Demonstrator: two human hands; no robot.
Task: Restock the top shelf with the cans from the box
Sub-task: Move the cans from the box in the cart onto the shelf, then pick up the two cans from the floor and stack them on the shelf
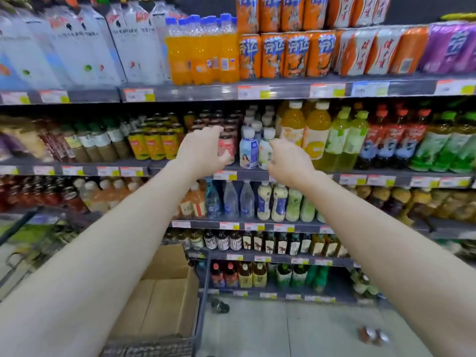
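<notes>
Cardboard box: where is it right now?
Head view, lower centre-left: the cardboard box sits in the dark trolley, just left of the lowest shelf of bottles.

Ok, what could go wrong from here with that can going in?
1. The left hand grips the pink can at the front edge of the shelf, close beside the white bottles; pushing it in could tip one.
2. The right hand is right by those bottles and might nudge them off.
3. What look like loose cans on the floor could trip the person.
</notes>
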